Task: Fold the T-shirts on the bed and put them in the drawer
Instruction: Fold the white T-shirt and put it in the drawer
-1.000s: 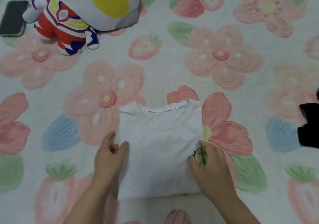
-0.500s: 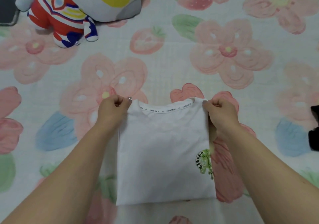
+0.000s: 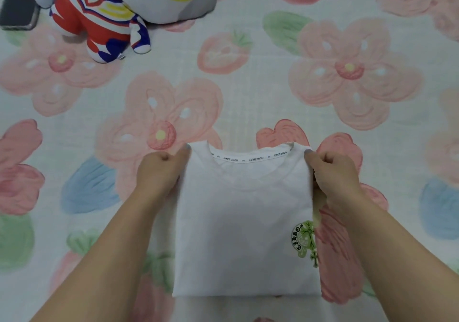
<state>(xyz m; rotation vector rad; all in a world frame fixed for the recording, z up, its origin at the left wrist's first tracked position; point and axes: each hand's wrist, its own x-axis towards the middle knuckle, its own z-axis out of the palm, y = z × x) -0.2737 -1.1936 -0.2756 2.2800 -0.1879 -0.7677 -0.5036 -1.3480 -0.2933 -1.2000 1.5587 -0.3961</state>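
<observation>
- Your left grip (image 3: 159,172) pinches the folded white T-shirt (image 3: 243,222) at its upper left corner, fingers curled.
- Your right grip (image 3: 332,172) pinches its upper right corner.
- A plush toy (image 3: 99,21) lies upper left of the frame.

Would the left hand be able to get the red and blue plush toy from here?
Probably yes, but not right away: the left hand pinches a corner of the white T-shirt. Only bare bedspread lies between it and the plush toy.

You can read "HONE BABY" in black print, repeated along the neck tape (image 3: 250,159) inside the collar of the white T-shirt (image 3: 243,222). The green emblem (image 3: 304,239) at the shirt's right edge carries black lettering too small for you to read.
</observation>
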